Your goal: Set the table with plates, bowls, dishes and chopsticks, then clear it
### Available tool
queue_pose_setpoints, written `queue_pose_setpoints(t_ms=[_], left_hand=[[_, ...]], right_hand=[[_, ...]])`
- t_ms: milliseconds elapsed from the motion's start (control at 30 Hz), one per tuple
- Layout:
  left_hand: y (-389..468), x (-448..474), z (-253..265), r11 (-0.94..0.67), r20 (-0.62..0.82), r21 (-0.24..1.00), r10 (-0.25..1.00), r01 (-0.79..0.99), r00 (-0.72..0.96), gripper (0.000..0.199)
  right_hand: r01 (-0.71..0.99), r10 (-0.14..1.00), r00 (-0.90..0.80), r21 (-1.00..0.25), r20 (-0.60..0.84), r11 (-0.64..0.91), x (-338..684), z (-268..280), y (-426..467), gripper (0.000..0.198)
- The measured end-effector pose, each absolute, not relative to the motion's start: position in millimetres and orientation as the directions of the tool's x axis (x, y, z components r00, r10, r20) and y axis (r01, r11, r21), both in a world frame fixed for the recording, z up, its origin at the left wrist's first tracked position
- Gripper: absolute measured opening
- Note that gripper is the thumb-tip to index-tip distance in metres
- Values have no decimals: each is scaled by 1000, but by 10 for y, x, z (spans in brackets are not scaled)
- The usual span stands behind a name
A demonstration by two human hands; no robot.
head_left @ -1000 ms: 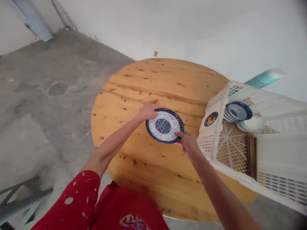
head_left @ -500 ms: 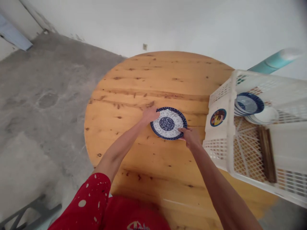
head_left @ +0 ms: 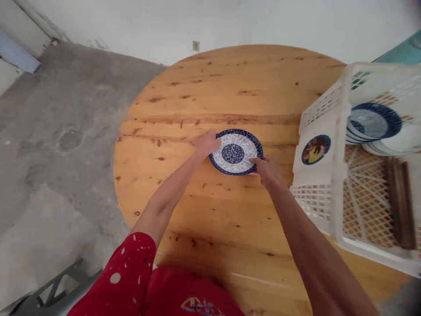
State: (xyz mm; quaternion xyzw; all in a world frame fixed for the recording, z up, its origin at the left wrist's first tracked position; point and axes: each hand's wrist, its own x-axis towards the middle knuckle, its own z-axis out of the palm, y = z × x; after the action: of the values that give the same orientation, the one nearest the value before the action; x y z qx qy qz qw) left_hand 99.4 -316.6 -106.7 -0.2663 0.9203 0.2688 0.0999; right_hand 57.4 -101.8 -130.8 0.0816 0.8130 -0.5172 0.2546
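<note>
A round plate [head_left: 233, 153] with a dark blue patterned rim and a speckled blue centre is over the middle of the wooden table [head_left: 197, 206]. My left hand [head_left: 208, 143] grips its left edge, with the thumb on the upper face. At the lower right edge my right hand [head_left: 268, 171] pinches the rim, thumb on top and the other fingers underneath. Whether the plate touches the tabletop I cannot tell.
To the right stands a white plastic basket [head_left: 336, 184] with several blue-rimmed bowls [head_left: 375, 123] inside. A bundle of brown sticks [head_left: 400, 202] lies in it too. A wall with a socket [head_left: 196, 46] rises behind the table.
The view has shifted, so the table's far edge appears higher and the basket lies farther right. Both hands keep their hold on the plate, which shows little movement over the table.
</note>
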Motion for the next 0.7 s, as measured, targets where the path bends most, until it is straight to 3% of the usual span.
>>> queue_pose_setpoints(t_ms=[167, 367, 533, 700], left_hand=[[-3199, 979, -1085, 712, -336, 449, -425, -540, -840, 36], [-3165, 1148, -1078, 745, -266, 449, -416, -494, -869, 35], [-3056, 1369, -948, 764, -194, 334, -518, -552, -833, 38], [-3013, 1388, -876, 778, -178, 339, -499, -528, -848, 33]], right_hand=[[411, -117, -847, -780, -518, 472, 612, -1224, -1045, 9], [239, -191, -870, -727, -455, 644, 600, -1158, -940, 16], [-17, -93, -982, -412, -165, 911, 635, -995, -894, 33], [-98, -163, -964, -288, -210, 953, 662, -897, -941, 29]])
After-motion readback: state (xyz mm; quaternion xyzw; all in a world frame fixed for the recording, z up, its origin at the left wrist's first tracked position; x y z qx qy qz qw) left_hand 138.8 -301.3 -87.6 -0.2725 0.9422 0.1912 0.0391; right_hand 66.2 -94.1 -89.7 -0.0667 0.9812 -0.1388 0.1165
